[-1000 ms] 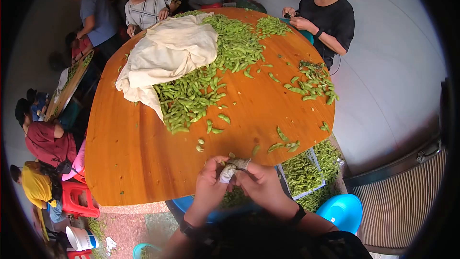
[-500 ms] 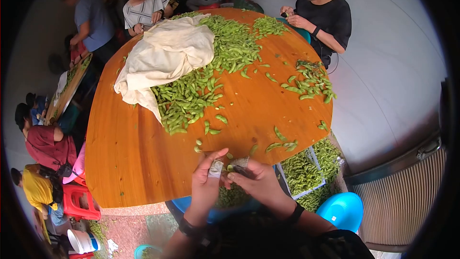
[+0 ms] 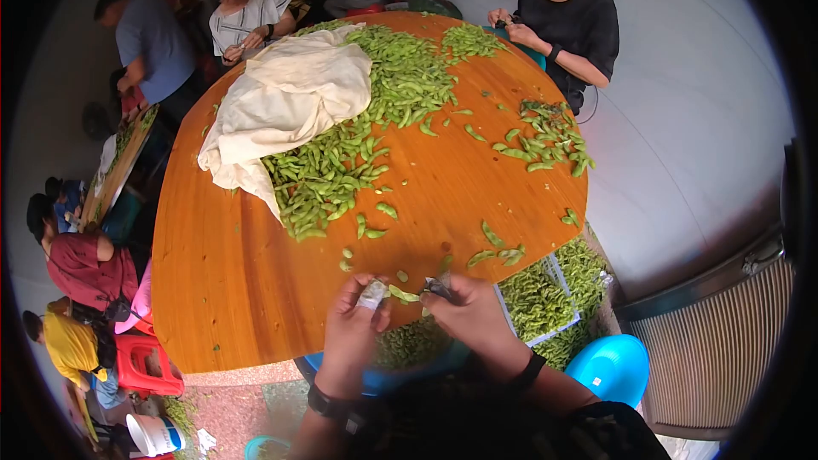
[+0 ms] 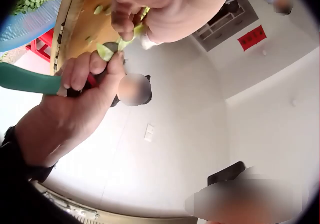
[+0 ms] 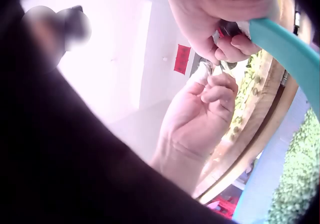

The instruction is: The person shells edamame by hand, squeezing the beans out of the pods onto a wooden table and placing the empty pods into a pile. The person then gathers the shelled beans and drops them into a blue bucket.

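Note:
Over the table's near edge, my left hand [image 3: 351,332] pinches one end of a green soybean pod [image 3: 403,295]. White tape [image 3: 373,294] wraps a digit of this hand. The pod's other end meets the fingertips of my right hand [image 3: 479,324]. That hand grips a tool with a long teal handle [image 5: 290,48], which sticks out past the little-finger side; a dark part with some red shows between the fingers in the left wrist view. The tool's working end is mostly hidden. Below both hands, a blue basin [image 3: 379,386] holds shelled beans [image 3: 411,344].
On the wooden table [image 3: 247,290] lie a heap of pods [image 3: 409,77], a cream cloth [image 3: 294,77] and a few loose pods near my hands. A crate of pods [image 3: 537,300] and a blue bowl [image 3: 607,372] stand at lower right. A person [image 3: 567,30] sits across.
My hands were close together a second ago, then parted slightly, with the left fingers spread. Now they are farther apart, the pod spanning the gap. The head view has shifted slightly.

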`<state>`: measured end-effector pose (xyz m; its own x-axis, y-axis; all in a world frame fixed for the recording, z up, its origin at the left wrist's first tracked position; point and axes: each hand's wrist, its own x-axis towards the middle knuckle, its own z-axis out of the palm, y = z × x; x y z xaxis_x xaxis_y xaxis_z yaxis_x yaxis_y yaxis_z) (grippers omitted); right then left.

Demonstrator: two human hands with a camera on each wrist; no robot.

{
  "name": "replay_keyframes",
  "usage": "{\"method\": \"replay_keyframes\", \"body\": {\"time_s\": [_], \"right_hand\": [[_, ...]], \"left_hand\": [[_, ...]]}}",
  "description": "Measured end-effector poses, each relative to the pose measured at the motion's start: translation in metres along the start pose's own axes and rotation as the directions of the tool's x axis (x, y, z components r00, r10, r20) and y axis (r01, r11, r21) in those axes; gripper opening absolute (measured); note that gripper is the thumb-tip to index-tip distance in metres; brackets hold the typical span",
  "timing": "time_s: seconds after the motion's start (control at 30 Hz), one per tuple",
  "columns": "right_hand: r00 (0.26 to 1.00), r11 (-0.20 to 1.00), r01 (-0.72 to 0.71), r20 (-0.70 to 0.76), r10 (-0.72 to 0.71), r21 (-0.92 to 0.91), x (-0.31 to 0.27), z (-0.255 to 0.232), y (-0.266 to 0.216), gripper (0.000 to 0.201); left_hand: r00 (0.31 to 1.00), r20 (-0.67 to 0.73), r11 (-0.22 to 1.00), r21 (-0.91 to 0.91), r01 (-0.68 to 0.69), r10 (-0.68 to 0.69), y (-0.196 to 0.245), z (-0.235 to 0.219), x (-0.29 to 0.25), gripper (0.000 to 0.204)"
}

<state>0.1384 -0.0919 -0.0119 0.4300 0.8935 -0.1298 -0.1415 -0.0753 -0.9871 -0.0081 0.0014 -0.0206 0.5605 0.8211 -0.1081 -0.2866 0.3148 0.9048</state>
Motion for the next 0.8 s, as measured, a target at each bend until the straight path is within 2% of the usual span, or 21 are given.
{"method": "replay_keyframes", "body": {"time_s": [0.03,0.07,0.1,0.13,0.2,0.23,0.3,0.33,0.37,0.4,0.43,0.47,0.5,0.57,0.63,0.7,0.77,0.8], "right_hand": [[0.999,0.999,-0.029,-0.033,0.03,0.015,0.0,-0.001,-0.004,0.015],[0.999,0.999,-0.028,-0.037,0.029,0.017,0.001,-0.001,0.0,0.015],[0.995,0.995,0.061,-0.073,-0.066,-0.075,0.001,0.0,0.007,0.015],[0.982,0.975,0.145,-0.099,-0.163,-0.168,0.002,0.001,0.011,0.015],[0.975,0.957,0.192,-0.066,-0.21,-0.218,-0.003,0.006,0.006,0.015],[0.965,0.932,0.243,-0.03,-0.26,-0.269,-0.005,0.008,0.005,0.015],[0.972,0.943,0.23,0.007,-0.235,-0.241,-0.003,0.007,0.012,0.015],[0.976,0.952,0.218,0.043,-0.214,-0.216,-0.001,0.006,0.016,0.014],[0.978,0.96,0.206,0.08,-0.194,-0.19,0.0,0.005,0.018,0.014],[0.978,0.961,0.204,0.08,-0.192,-0.189,-0.001,0.004,0.017,0.014],[0.983,0.99,0.114,0.15,-0.101,-0.077,0.0,0.003,0.012,0.013],[0.973,1.0,0.013,0.23,-0.019,0.028,-0.001,0.002,0.008,0.012],[0.973,0.999,0.013,0.232,-0.019,0.03,-0.001,0.001,0.006,0.012],[0.911,0.945,-0.285,0.353,0.214,0.161,-0.002,-0.002,0.003,0.01],[0.91,0.941,-0.287,0.358,0.209,0.181,-0.003,-0.001,0.002,0.009],[0.909,0.936,-0.291,0.363,0.205,0.2,-0.005,-0.002,0.0,0.008],[0.887,0.889,-0.382,0.371,0.276,0.252,-0.004,-0.006,-0.007,0.008],[0.925,0.916,-0.315,0.297,0.238,0.247,-0.004,-0.013,-0.014,0.006]], "left_hand": [[0.997,-0.075,1.0,0.0,-0.002,0.002,0.0,-0.003,0.0,0.007],[0.998,-0.054,0.994,0.107,0.024,-0.018,0.001,-0.007,-0.003,0.01],[0.998,-0.052,0.994,0.109,0.025,-0.02,0.0,-0.004,-0.005,0.01],[1.0,-0.014,0.967,0.256,-0.018,0.022,0.0,0.001,-0.008,0.013],[0.991,0.069,0.857,0.498,-0.136,0.117,-0.006,0.002,-0.011,0.017],[0.991,0.065,0.857,0.499,-0.132,0.115,-0.006,0.001,-0.012,0.017],[0.978,0.182,0.757,0.623,-0.196,0.104,-0.004,-0.002,-0.014,0.012],[0.987,0.155,0.795,0.594,-0.123,0.037,0.0,-0.003,-0.014,0.008],[0.988,0.153,0.795,0.595,-0.12,0.034,0.003,-0.003,-0.016,0.008],[0.989,0.142,0.85,0.524,-0.05,-0.03,0.006,-0.004,-0.018,0.009],[0.986,0.138,0.894,0.448,0.022,-0.094,0.008,-0.005,-0.018,0.009],[0.986,0.137,0.893,0.449,0.023,-0.094,0.009,-0.006,-0.019,0.009],[0.983,0.127,0.91,0.408,0.067,-0.129,0.01,-0.008,-0.02,0.009],[0.98,0.117,0.923,0.369,0.11,-0.163,0.008,-0.01,-0.022,0.01],[0.977,0.078,0.931,0.329,0.161,-0.197,0.003,-0.012,-0.023,0.013],[0.98,0.066,0.935,0.317,0.157,-0.187,0.0,-0.007,-0.022,0.013],[0.984,0.054,0.94,0.307,0.148,-0.172,0.002,-0.005,-0.02,0.013],[0.986,0.07,0.898,0.426,0.107,-0.151,0.008,-0.005,-0.017,0.016]]}}
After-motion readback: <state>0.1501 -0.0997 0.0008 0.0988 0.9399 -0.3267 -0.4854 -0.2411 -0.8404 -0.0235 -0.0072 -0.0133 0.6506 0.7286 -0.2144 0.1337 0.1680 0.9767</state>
